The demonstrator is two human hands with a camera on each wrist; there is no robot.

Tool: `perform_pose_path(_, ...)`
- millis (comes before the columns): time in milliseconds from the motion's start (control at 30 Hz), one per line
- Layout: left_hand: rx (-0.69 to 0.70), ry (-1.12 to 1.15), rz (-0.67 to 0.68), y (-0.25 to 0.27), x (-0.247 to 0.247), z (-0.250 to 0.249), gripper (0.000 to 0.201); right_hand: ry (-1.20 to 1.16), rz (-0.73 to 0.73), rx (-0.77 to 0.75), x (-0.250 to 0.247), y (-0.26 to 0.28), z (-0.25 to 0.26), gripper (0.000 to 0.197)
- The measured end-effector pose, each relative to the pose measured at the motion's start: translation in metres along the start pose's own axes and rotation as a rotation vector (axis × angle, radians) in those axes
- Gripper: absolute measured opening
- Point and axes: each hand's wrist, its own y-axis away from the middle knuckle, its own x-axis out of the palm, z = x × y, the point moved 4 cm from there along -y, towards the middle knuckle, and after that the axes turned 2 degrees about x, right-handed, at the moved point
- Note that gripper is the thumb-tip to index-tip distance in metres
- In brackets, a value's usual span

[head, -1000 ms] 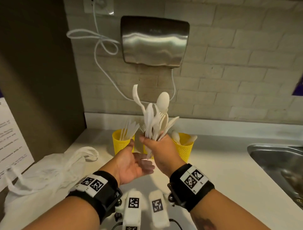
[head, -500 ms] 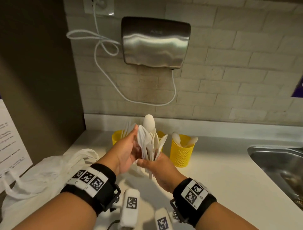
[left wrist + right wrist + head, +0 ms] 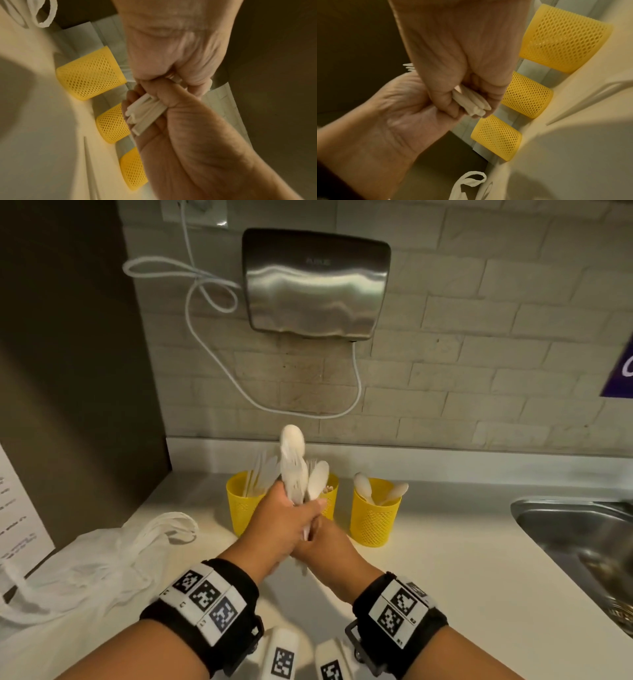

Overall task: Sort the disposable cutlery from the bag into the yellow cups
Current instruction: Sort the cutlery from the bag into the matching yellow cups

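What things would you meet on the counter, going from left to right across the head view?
white bag → left yellow cup → bundle of cutlery gripped by both hands → right yellow cup → sink

3 cups stand in a row at mid-frame on the surface [image 3: 445, 577], against the wall: the left cup [image 3: 239, 508], the middle cup [image 3: 331, 498], the right cup [image 3: 375, 522]. Before them both hands hold a cutlery bundle [image 3: 294, 474]. The bag [image 3: 96, 570] lies lower left; the sink [image 3: 575, 529] sits right.
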Motion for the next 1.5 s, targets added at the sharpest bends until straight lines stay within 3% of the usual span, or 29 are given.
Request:
perform_pose_path(167, 0.112, 0.193, -0.218, -0.020, -0.027, -0.017, 0.044, -1.001, 0.160, 0.432, -0.002, 0.012, -0.012, 0.051)
perform_pose_path(267, 0.128, 0.182, -0.245, -0.016, -0.027, -0.016, 0.043, -1.207, 0.295, 0.421, -0.003, 0.010, 0.011, 0.047)
perform_pose_path(400, 0.123, 0.176, -0.133, 0.000, -0.007, -0.005, 0.033, -1.101, 0.385, 0.262, -0.001, 0.006, 0.043, 0.074)
perform_pose_path(467, 0.119, 0.137, -0.136, 0.004, -0.005, -0.001, 0.024, -1.082, 0.404, 0.243, -0.002, 0.006, 0.043, 0.076)
perform_pose_path(567, 0.125, 0.118, -0.126, 0.003, -0.009, -0.003, 0.011, -1.028, 0.412, 0.277, -0.003, 0.008, 0.031, 0.072)
perform_pose_path(700, 0.070, 0.148, -0.098, 0.003, -0.012, 0.001, 0.008, -0.903, 0.426, 0.238, -0.009, 0.010, 0.036, 0.040)
perform_pose_path(800, 0.014, 0.181, 0.012, 0.013, -0.007, 0.004, 0.012, -0.749, 0.353, 0.119, -0.026, 0.009, 0.052, 0.046)
perform_pose_path(900, -0.022, 0.259, 0.129, 0.025, -0.003, 0.009, 0.026, -0.616, 0.180, 0.065, -0.041, 0.007, 0.062, 0.013)
perform_pose_path(967, -0.065, 0.300, 0.111, 0.029, -0.004, 0.013, 0.032, -0.556, 0.047, 0.097, -0.045, 0.003, 0.055, 0.009)
perform_pose_path(1067, -0.109, 0.303, 0.046, 0.032, -0.005, 0.015, 0.028, -0.523, -0.035, 0.142, -0.043, 0.000, 0.046, 0.018)
perform_pose_path(1233, -0.051, 0.189, -0.005, 0.031, -0.008, 0.014, 0.017, -0.649, -0.207, 0.168, -0.046, -0.002, 0.051, 0.017)
perform_pose_path(1367, -0.021, 0.124, -0.035, 0.032, -0.010, 0.013, 0.012, -0.625, -0.239, 0.174, -0.041, 0.001, 0.054, 0.021)
perform_pose_path(1500, 0.041, 0.137, -0.002, 0.038, -0.009, 0.004, 0.016, -0.521, -0.113, 0.165, -0.022, 0.008, 0.054, 0.017)
